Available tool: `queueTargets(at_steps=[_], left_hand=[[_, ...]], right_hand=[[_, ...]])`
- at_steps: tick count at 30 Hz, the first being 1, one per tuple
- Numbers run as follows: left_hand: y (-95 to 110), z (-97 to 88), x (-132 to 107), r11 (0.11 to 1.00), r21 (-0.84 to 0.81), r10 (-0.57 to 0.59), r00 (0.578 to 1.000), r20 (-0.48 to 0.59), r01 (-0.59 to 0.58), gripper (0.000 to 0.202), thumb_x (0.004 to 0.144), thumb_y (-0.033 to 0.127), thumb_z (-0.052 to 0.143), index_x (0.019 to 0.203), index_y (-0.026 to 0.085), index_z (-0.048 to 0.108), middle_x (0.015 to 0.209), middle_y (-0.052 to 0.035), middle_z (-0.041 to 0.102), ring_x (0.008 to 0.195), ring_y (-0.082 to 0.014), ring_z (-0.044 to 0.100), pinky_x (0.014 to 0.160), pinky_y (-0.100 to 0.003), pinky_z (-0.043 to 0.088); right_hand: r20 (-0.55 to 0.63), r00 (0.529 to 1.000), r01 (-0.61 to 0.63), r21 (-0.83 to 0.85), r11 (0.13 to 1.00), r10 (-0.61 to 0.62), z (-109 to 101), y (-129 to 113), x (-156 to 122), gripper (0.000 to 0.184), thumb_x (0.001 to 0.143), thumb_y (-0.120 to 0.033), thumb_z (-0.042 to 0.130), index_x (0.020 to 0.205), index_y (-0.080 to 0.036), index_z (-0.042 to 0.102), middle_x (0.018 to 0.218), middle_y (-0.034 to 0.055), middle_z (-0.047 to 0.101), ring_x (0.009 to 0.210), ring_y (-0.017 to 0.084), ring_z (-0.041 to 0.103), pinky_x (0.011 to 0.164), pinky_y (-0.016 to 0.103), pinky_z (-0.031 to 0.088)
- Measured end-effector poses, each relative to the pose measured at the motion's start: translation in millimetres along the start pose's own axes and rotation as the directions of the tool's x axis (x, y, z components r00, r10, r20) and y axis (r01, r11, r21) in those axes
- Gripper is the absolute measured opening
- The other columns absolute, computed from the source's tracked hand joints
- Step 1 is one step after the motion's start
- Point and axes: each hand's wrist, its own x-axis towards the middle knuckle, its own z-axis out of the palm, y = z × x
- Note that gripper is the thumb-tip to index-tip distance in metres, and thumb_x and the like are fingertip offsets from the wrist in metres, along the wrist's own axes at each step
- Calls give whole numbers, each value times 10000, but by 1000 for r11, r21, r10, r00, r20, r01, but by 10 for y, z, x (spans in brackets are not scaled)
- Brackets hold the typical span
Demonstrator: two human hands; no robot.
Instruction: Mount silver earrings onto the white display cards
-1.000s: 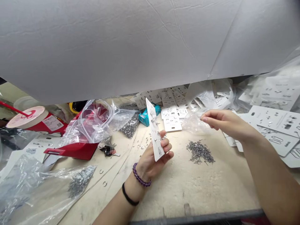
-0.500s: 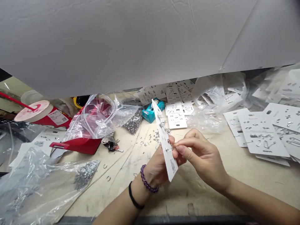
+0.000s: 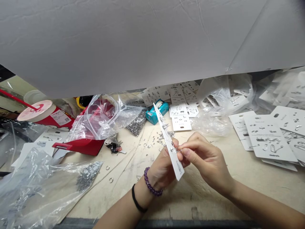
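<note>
The tilted white card [image 3: 169, 140] is clamped in the left hand [image 3: 164, 167]. Being presumably light and stiff, it should be edge-gripped. The right hand [image 3: 207, 160] is pinched together beside its face; contents cannot be determined. Clearance behind is limited by loose parts [image 3: 161, 137] and a tape dispenser [image 3: 152, 117]

One teal tape dispenser [image 3: 157, 112]. Nearer the camera than it: two hands, the left hand [image 3: 165, 168] and right hand [image 3: 208, 161], one white jewellery card [image 3: 167, 140], one purple beaded bracelet [image 3: 147, 183], one black wristband [image 3: 135, 199]. Left of the dispenser: one red drink cup [image 3: 59, 118], one red straw [image 3: 17, 100], one bunch of keys [image 3: 116, 147], two bags of small metal pieces [image 3: 137, 123]. Right of it, overlapping cards [image 3: 270, 135], too covered to count.
</note>
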Motion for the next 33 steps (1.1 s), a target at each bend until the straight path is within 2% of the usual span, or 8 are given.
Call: queueTargets(at_steps=[6, 12, 19, 26, 33], left_hand=[[-24, -35, -2, 999, -30, 42, 997, 67, -40, 344, 509, 184, 795, 682, 179, 498, 517, 64, 475, 520, -51, 491, 577, -154, 433], [-4, -16, -2, 1000, -9, 6, 999, 44, -6, 349, 505, 165, 799, 660, 170, 486, 534, 59, 481, 534, -46, 492, 561, -132, 426], [-38, -42, 13, 999, -26, 47, 998, 31, -46, 413, 479, 196, 822, 684, 167, 465, 537, 62, 456, 563, -50, 483, 556, -128, 406], [-68, -79, 0, 997, -12, 82, 996, 34, -82, 408, 508, 170, 803, 701, 163, 444, 548, 67, 440, 568, -52, 468, 593, -161, 399], [-69, -84, -9, 997, -25, 67, 997, 27, -66, 398, 516, 185, 801, 707, 164, 452, 549, 72, 435, 556, -56, 466, 574, -182, 386]], right_hand=[[6, 999, 36, 11, 999, -36, -11, -1, -6, 114, 798, -204, 572, 819, -279, 655, 723, -10, 588, 693, 133, 523, 647, 288, 452], [-9, 1000, 10, 44, 999, -10, 12, 16, -19, 129, 806, -196, 562, 839, -280, 654, 757, -7, 587, 738, 138, 526, 647, 277, 445], [-4, 1000, 20, 41, 999, -20, 19, 39, -1, 115, 810, -199, 562, 826, -271, 651, 747, -17, 544, 709, 113, 520, 635, 257, 435], [0, 999, 35, 10, 999, -35, 6, 34, 7, 97, 807, -208, 564, 751, -237, 638, 697, -14, 521, 658, 105, 501, 606, 243, 430], [1, 1000, 25, 83, 996, -25, 18, 46, -4, 105, 814, -201, 552, 754, -227, 634, 715, -1, 560, 684, 121, 527, 613, 255, 441]])
